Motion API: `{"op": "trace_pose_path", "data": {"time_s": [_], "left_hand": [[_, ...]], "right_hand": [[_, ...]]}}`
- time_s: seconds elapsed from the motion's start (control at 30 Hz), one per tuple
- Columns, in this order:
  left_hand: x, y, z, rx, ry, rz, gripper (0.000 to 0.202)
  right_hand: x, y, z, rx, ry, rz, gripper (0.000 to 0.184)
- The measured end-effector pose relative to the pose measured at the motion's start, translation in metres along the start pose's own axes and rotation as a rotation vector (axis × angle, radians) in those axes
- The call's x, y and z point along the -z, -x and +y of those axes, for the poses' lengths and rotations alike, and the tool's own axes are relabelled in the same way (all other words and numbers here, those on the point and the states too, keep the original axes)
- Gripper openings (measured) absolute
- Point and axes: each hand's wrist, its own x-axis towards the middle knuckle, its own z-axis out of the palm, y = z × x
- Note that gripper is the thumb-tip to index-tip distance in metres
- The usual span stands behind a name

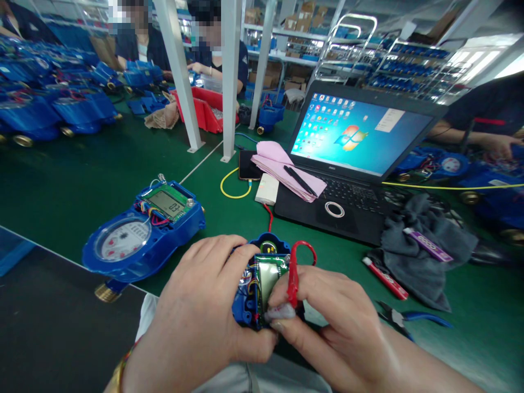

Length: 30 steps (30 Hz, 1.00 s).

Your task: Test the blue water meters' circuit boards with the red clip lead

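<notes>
My left hand [200, 305] is wrapped round a blue water meter housing [251, 297] with an open top, showing a green circuit board and a blank display [268, 275]. My right hand [331, 322] pinches a red clip [293, 273] against the board's right edge; a red wire runs from it toward the laptop. A second open blue meter [139, 232] lies on the green mat to the left, its display reading 03 and its dial facing up.
An open laptop [356, 158] stands behind, with pink papers and a pen [286, 172] on it. A grey cloth [421, 245], a red marker [385, 278] and blue-handled pliers [409, 317] lie right. Other people work among many blue meters [49, 103] and a red bin [204, 109].
</notes>
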Motion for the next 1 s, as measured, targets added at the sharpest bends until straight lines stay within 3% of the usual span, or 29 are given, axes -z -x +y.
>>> {"op": "trace_pose_path", "data": {"time_s": [1.0], "left_hand": [[0.0004, -0.0001, -0.0007, -0.026, -0.029, -0.012, 0.05]], "right_hand": [[-0.004, 0.0048, 0.0021, 0.004, 0.003, 0.011, 0.009]]}}
